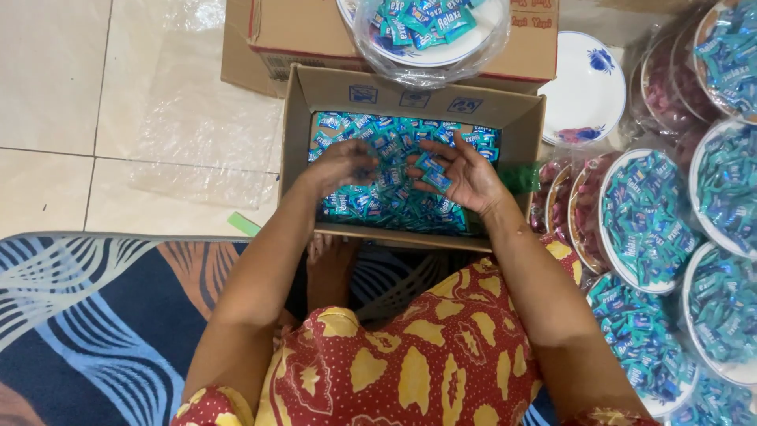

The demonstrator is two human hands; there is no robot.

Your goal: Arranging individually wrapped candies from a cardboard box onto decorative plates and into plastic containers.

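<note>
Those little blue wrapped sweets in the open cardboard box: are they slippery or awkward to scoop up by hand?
Probably slippery: the blue wrapped sweets have glossy wrappers and lie loose in the cardboard box. They look light, since the right hand cups several on an open palm. Some would likely spill between the fingers; the left hand digs in palm down.

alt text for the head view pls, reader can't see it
Seen from above, a seated person's left hand and right hand reach into an open cardboard box full of small blue-wrapped candies, the right palm holding a few. Plates of bagged blue candies crowd the floor on the right, and an empty white plate lies beyond them.
</note>
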